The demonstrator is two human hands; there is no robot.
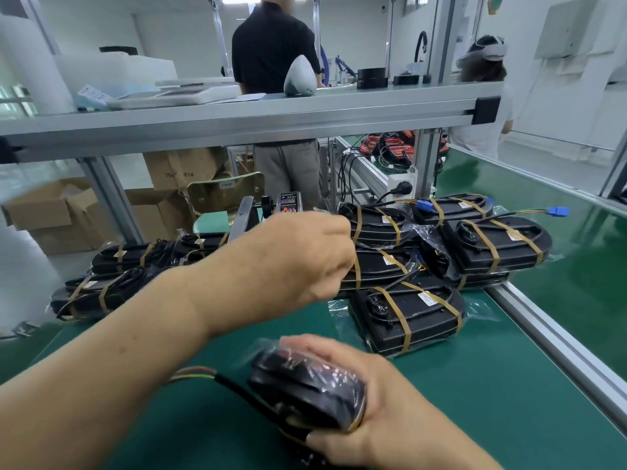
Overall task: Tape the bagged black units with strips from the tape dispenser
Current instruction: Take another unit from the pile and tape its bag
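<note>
My right hand [359, 401] grips a bagged black unit [305, 385] low over the green mat; its cable with coloured wires [203, 373] trails to the left. My left hand [291, 259] reaches across to the back, just in front of the tape dispenser [286, 203]. Its fingers are curled in a pinch, and a thin tan tape strip [357, 271] shows below the fingertips. Several bagged units bound with tan tape are stacked at the right [407, 320] and in a row at the left [101, 290].
An aluminium shelf rail [237, 123] crosses overhead. A metal bench edge [559, 344] runs along the right, with a green conveyor [576, 239] beyond it. Cardboard boxes [51, 215] sit at the back left. One person stands behind the shelf [271, 45] and another at the far right.
</note>
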